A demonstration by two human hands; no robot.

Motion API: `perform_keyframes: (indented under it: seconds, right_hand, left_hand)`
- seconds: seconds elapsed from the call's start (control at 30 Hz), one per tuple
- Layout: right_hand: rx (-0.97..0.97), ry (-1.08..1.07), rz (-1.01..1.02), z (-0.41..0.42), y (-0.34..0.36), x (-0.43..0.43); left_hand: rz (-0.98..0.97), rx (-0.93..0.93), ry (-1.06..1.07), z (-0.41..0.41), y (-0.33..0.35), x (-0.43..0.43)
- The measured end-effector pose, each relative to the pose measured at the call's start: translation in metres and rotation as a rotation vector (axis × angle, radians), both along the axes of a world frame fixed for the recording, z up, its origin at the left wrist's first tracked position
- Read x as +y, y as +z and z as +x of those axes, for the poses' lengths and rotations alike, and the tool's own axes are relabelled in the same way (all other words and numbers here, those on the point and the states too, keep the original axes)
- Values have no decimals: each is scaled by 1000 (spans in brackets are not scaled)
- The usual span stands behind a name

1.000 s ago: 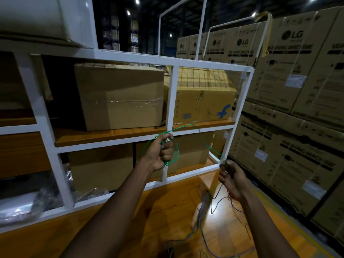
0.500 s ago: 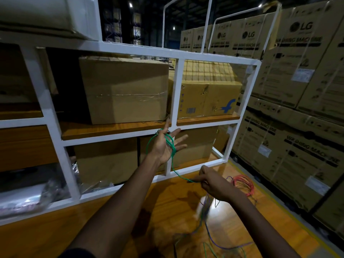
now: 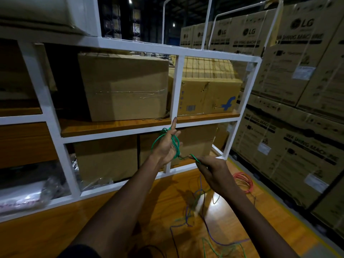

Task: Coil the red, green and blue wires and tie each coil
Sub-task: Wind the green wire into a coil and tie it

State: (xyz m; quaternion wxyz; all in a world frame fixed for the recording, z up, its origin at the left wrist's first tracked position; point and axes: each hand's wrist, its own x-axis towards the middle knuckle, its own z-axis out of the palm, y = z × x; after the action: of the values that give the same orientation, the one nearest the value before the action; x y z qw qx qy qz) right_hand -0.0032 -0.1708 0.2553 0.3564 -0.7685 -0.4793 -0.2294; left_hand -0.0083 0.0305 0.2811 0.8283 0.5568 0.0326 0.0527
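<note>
The green wire (image 3: 176,145) loops round the left hand's (image 3: 167,148) straight fingers; the right hand (image 3: 214,172) pinches it. A white rack (image 3: 175,86) stands close behind, with a red coil (image 3: 243,182) beside.

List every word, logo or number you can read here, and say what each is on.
"LG": on the stacked cartons at right.
"WASHING MACHINE": on those same cartons, partly blurred.
Blue "f" logo: on the shelf box.
Unreadable: the white labels on the cartons and the barcode sticker on the shelf box are too small to make out.
</note>
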Motion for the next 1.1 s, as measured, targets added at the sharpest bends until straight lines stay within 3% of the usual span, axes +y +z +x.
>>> perform_keyframes:
  seconds: [0.13,0.27,0.4,0.5,0.57,0.63,0.73,0.83,0.9,1.0,1.1]
  right_hand:
    - [-30,-249,257,10,1,-4]
    - [226,-390,490,23,10,-5]
    - [625,-450,344,44,10,0]
    - [760,-369,308,62,3,-4]
    - [758,-315,341,72,2,-9]
    - [637,-347,305,84,1,-15]
    - [294,-583,34,103,-9,-24]
    - [244,-760,-97,110,-16,-27]
    - [367,-746,-13,103,-14,-20]
    - [846,-503,352,96,-10,-7]
    - [950,-407,471,101,-10,-6]
  left_hand:
    - [100,55,-44,-4,-1,5]
    - [95,126,-255,-7,-7,9]
    - [96,171,-507,-12,-7,7]
    - [231,226,-551,-16,-6,7]
    - [341,245,-530,-19,-9,8]
    - [391,271,-475,-23,-13,8]
    - [446,279,-455,-20,-19,10]
    - [390,253,-475,-15,-23,10]
    - [374,249,-474,-14,-22,9]
    - [445,266,-486,-14,-19,5]
    - [308,277,-511,-15,-20,5]
